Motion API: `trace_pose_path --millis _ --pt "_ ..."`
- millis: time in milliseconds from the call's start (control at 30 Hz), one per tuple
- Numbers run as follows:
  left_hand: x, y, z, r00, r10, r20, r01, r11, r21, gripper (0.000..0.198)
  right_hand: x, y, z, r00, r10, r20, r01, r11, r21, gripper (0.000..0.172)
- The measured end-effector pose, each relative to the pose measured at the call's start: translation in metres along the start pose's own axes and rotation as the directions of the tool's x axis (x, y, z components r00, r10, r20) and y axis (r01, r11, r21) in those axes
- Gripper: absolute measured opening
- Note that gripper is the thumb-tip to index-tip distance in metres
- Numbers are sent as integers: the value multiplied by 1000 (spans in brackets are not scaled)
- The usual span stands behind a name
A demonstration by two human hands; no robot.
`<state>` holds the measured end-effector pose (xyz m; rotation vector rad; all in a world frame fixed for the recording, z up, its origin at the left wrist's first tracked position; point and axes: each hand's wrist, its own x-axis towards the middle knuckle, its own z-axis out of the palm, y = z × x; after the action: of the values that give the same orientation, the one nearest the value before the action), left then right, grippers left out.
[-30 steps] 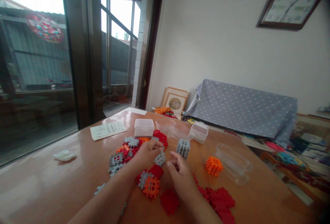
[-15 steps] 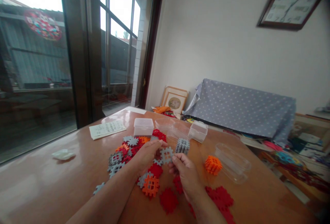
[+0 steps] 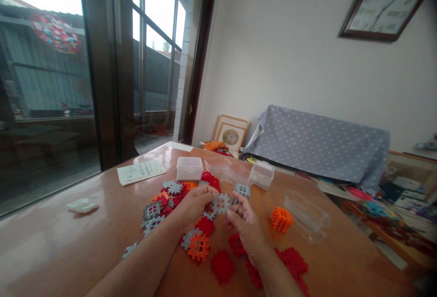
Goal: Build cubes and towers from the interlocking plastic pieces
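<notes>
My left hand (image 3: 198, 203) pinches the left edge of a grey window-shaped interlocking tile (image 3: 221, 203), held up above the table. Just right of it, my right hand (image 3: 244, 217) has its fingers raised and apart, with nothing visible in them. Behind my right hand stands a stack of grey window tiles (image 3: 242, 190), partly hidden by the fingers. A mixed pile of grey, red and orange tiles (image 3: 175, 187) spreads around and beyond my left hand. Nearer to me lie an orange window tile (image 3: 199, 247) and a red tile (image 3: 222, 266).
An orange tile stack (image 3: 282, 219) stands at right beside a clear plastic container (image 3: 305, 217). More red tiles (image 3: 293, 260) lie at front right. Two translucent boxes (image 3: 189, 169) stand at the back. A written paper (image 3: 141, 172) and a crumpled plastic bag (image 3: 82, 206) lie at left.
My right hand has let go of the grey tile's right edge and its fingers have lifted and spread. The tile stays in my left hand, nearly in place.
</notes>
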<state>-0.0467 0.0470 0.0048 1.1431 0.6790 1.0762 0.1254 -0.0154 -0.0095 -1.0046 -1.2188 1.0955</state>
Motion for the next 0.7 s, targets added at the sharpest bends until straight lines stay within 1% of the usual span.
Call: trace_pose_path --millis 67,200,367,500,567,600,667,700 --pt "1 -2 -1 1000 -12 11 12 1000 -11 17 1 0 -4 998 -34 50 36 998 -51 62" --pt "2 -6 -3 998 -29 54 30 999 -14 16 1 2 -11 992 -55 113 77 976 -203 56" --pt "0 -7 -3 996 -35 86 39 998 -42 15 -1 -1 -13 993 -73 98 101 942 -320 58" --pt "-2 -4 3 993 -61 102 68 996 -60 19 -2 -6 -11 991 -108 79 130 921 -368 54" --pt "-2 -2 4 994 -63 93 69 996 -62 22 -1 -10 -14 991 -123 54 134 921 -366 51" --pt "-2 -1 4 995 -61 80 66 996 -63 24 0 -13 -17 991 -132 21 130 923 -363 51" --pt "-1 0 1 997 -58 42 61 996 -63 27 6 -18 -26 985 -156 -75 118 921 -371 53" --pt "-1 0 0 998 -61 18 62 996 -63 28 10 -20 -32 974 -176 -142 110 918 -381 55"
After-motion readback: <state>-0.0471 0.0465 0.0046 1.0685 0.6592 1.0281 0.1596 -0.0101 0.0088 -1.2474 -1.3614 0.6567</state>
